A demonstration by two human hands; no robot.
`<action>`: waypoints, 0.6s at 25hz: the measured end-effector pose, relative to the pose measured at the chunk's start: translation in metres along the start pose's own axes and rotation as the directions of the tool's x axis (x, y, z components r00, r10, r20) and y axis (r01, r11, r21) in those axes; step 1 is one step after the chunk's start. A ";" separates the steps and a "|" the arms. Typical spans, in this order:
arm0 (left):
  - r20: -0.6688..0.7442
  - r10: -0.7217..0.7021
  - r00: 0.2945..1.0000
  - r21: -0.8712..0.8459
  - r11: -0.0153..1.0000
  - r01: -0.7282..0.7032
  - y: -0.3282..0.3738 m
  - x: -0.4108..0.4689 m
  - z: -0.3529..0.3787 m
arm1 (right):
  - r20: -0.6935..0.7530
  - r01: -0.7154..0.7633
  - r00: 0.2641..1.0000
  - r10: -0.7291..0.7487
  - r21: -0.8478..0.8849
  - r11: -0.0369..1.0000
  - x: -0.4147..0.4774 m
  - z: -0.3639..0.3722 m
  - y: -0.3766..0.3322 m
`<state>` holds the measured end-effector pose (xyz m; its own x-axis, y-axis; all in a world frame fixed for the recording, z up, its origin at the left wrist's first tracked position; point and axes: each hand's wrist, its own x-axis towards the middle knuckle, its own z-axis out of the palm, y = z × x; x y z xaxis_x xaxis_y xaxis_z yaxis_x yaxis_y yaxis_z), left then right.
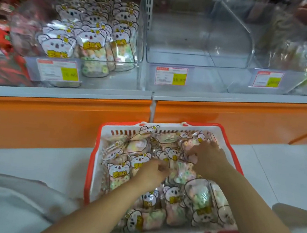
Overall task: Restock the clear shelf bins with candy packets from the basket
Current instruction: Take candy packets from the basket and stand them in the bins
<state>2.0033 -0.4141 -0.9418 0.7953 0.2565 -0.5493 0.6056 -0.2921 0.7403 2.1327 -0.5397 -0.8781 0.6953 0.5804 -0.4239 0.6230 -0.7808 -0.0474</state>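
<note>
- Setting: a shop shelf with an orange base and a grey ledge (228,98) above a pale floor (27,159).
- Bins: the left bin (139,37) holds upright rows of koala-print packets. The middle bin (186,48) is bare. The right bin (297,85) holds a few.
- Basket (93,157): on the floor, directly below the middle bin and well apart from it.
- Candy packets (202,203): heaped flat in the basket, long axes mixed, most heads toward the shelf.
- Left hand (151,172): mid-basket, fingers curled onto a packet's top edge.
- Right hand (208,159): at the far right corner, fingers down among the packets; blur hides whether it grips.
- Judgement: the bare bin lies up and ahead, with the right hand nearer. Packets will need turning upright.
</note>
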 end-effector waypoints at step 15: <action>-0.100 -0.068 0.993 -0.506 0.863 0.009 0.005 -0.010 -0.023 | -0.080 0.095 0.995 -0.056 0.657 0.748 -0.011 -0.001 -0.006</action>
<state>1.9978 -0.3968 -0.9239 0.7451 0.3664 -0.5572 0.5143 0.2162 0.8299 2.1223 -0.5413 -0.8720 0.6856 0.6398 -0.3472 0.2960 -0.6808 -0.6700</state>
